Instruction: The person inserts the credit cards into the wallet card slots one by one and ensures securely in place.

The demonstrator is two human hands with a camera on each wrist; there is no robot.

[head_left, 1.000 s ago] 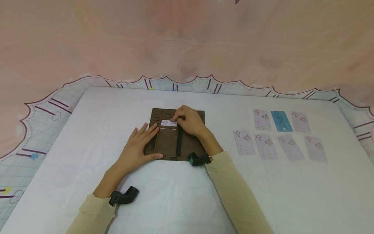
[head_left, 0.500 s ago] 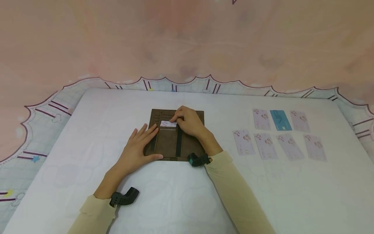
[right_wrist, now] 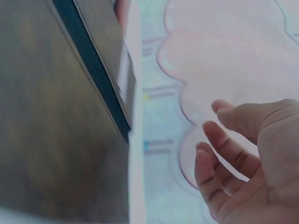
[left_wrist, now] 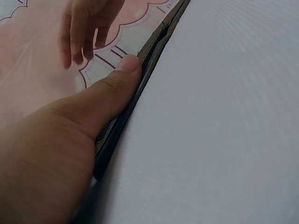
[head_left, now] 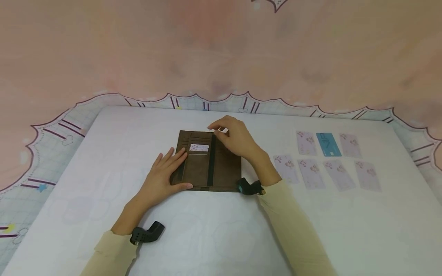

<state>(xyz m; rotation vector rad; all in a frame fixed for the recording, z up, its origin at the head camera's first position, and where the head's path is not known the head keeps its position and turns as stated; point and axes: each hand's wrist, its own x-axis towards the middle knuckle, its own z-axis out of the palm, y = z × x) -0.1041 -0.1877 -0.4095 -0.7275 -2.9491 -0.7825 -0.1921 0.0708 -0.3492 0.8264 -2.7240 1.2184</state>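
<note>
A brown wallet (head_left: 197, 170) lies unfolded on the white table, with a dark band down its middle. In one of its slots sits a white patterned card (head_left: 199, 147), its upper part showing. My left hand (head_left: 159, 178) rests on the wallet's left side, fingers spread, the thumb along the near edge. In the left wrist view the thumb (left_wrist: 107, 93) lies on that edge. Above the wallet's right half hovers my right hand (head_left: 238, 138), holding nothing. The right wrist view shows its fingers (right_wrist: 224, 144) loosely bent and apart from the wallet.
To the right lie several pale patterned cards (head_left: 312, 174) in two rows, with a blue card (head_left: 329, 144) among the far ones. A patterned cloth border (head_left: 221, 102) runs behind the white table (head_left: 214, 230). Each wrist wears a black camera band (head_left: 146, 232).
My right hand has let go of the card in the slot and lifted away up and to the right. The left hand has stayed on the wallet.
</note>
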